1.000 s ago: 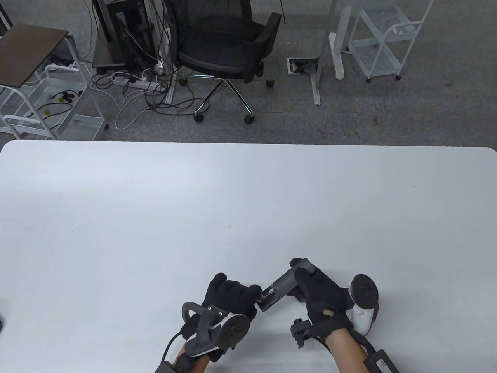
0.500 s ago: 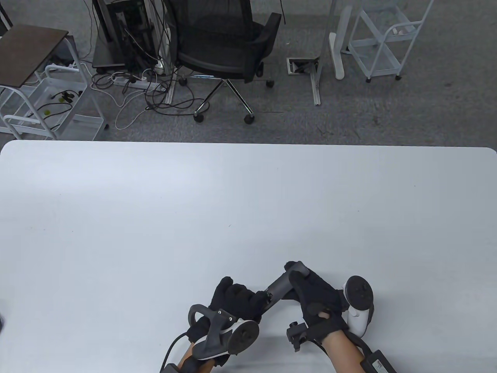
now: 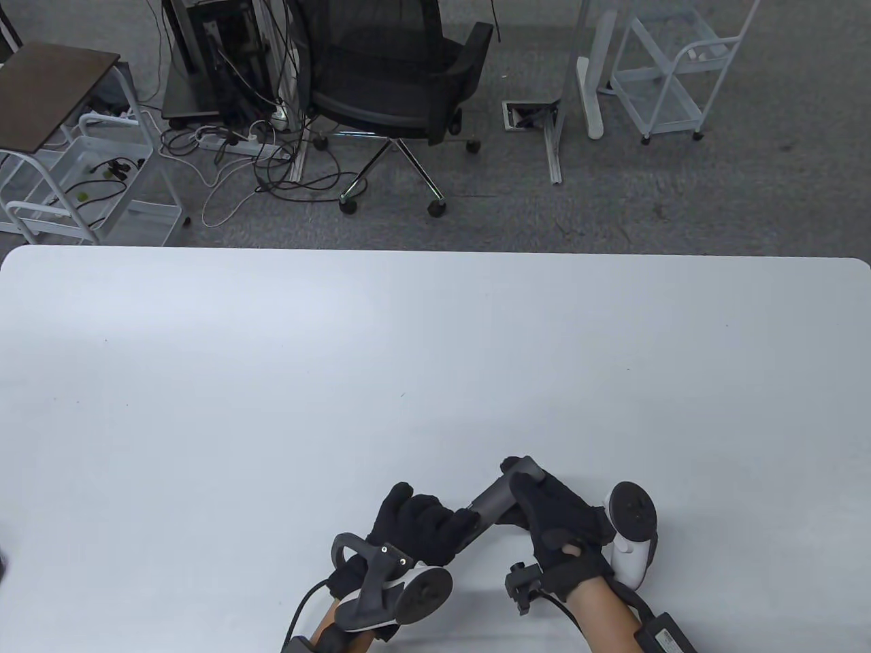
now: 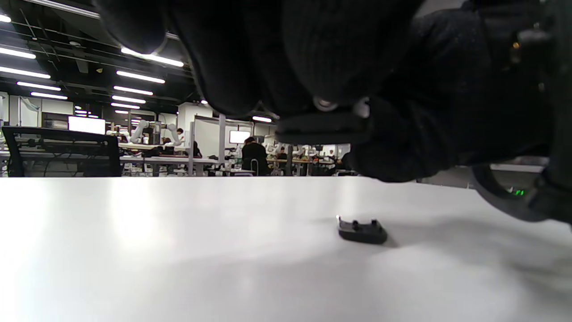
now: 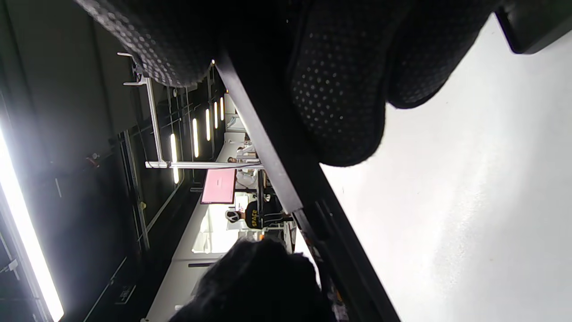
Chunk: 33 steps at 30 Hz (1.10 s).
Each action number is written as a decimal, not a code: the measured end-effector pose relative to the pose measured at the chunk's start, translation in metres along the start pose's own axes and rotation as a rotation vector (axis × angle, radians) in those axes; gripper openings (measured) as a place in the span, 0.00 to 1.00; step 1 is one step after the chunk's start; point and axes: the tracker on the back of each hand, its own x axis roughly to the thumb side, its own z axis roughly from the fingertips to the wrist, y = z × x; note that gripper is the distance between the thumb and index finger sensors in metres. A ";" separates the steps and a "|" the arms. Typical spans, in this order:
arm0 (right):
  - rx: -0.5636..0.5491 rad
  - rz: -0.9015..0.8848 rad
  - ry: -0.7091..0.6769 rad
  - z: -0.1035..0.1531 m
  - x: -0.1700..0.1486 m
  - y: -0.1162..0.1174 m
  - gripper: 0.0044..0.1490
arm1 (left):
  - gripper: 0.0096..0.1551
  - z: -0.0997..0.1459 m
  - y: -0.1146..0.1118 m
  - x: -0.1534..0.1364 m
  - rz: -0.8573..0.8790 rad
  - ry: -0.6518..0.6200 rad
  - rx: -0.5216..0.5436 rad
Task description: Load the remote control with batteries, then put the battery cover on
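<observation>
The dark grey remote lies slanted above the white table near the front edge. My right hand grips its upper right half; in the right wrist view its fingers wrap the remote's edge. My left hand is curled over the remote's lower left end and hides the battery compartment. In the left wrist view its fingers pinch a small piece with a silver tip, seemingly a battery, at that end. The black battery cover lies on the table below the hands; it is hidden in the table view.
The white table stretches far and wide beyond the hands. Behind its far edge stand a black office chair, white carts and floor cables. The table's front edge is just below my wrists.
My left hand has moved right and forward onto the remote's open end and now covers the compartment. My right hand and the remote have shifted slightly left and toward me.
</observation>
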 end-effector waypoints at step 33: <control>0.233 -0.063 -0.078 0.000 0.005 0.010 0.37 | 0.39 -0.003 -0.020 -0.036 0.428 0.092 -0.147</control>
